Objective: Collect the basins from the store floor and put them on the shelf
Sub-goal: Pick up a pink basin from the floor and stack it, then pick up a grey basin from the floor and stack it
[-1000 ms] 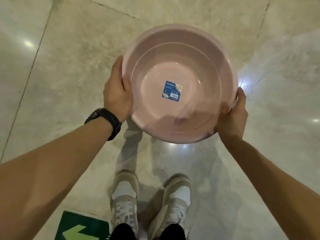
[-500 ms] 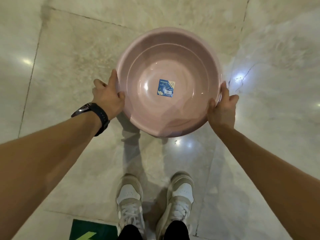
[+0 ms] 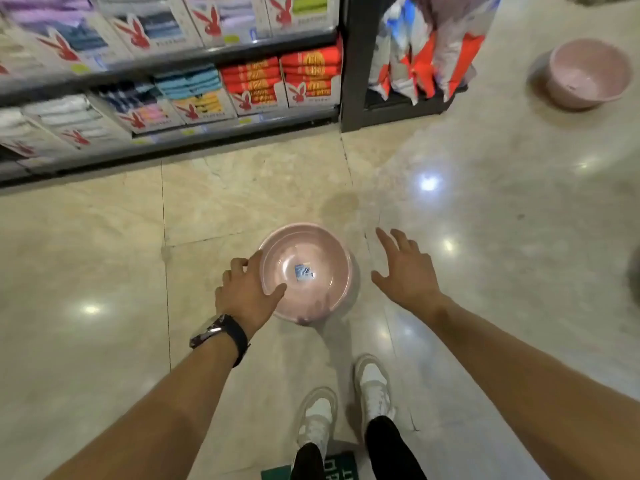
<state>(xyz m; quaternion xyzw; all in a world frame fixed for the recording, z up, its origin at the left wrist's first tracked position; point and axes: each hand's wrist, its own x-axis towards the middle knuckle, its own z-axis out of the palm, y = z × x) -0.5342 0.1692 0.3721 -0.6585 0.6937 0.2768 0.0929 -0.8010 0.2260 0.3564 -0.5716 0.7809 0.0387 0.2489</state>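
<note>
Pink round plastic basin (image 3: 306,271) hung between thumb and fingers of left hand (image 3: 246,292), apparently for carrying; right hand (image 3: 403,271) spread empty.

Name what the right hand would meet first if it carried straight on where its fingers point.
Probably nothing near: the open right hand points past the right of the pink basin, over bare floor, toward the foot of the shelf. Depth is unclear.

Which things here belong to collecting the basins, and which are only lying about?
For the job: near pink basin, left hand gripping its rim; right hand, open beside it; far pink basin on the floor.
Only there: boxed clothes, hanging packets, green floor sign.
</note>
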